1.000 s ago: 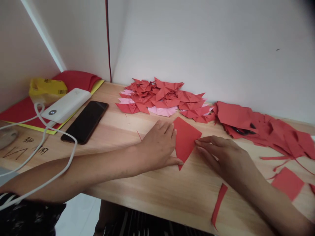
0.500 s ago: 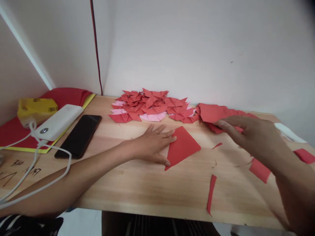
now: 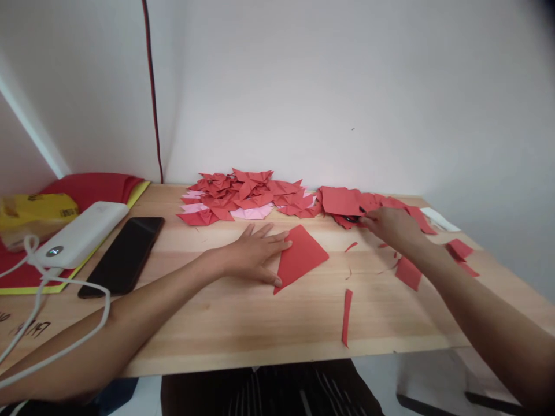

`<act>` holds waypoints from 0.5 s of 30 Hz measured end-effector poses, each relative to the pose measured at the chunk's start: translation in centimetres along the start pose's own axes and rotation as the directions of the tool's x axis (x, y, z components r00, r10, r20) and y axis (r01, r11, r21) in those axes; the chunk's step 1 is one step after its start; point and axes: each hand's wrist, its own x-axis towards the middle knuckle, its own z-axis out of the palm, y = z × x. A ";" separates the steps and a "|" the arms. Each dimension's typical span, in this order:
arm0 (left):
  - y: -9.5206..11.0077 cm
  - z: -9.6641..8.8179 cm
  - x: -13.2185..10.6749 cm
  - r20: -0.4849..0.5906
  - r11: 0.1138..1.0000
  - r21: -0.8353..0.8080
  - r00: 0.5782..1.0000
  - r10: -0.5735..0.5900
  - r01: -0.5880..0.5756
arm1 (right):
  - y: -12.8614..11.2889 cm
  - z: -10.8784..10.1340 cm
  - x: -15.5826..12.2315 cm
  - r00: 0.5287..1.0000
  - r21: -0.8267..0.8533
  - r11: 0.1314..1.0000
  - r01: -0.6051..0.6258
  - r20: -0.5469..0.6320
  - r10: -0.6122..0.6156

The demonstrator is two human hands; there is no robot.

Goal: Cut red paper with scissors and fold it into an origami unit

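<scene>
On the wooden table, a folded red paper lies with its corners pointing away and toward me. My left hand rests flat on its left edge, fingers spread. Farther right, my right hand is pinched around the black handles of scissors. Their blades are hidden among a pile of red paper pieces by the wall. Left of that pile is a heap of folded red and pink paper shapes.
A black phone, a white power bank with a white cable and a yellow packet lie at left, near red and yellow sheets. A red strip, small scraps and red pieces lie at right.
My right hand has gone from over the red paper pile to the black scissor handles at its front edge. The view has shifted right. My left hand stays on the folded paper.
</scene>
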 end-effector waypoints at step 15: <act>0.1 0.0 -0.3 -0.012 1.000 -0.024 1.000 0.017 -0.017 | -1.4 1.9 4.2 0.987 -0.050 0.991 0.123 -0.097 -0.127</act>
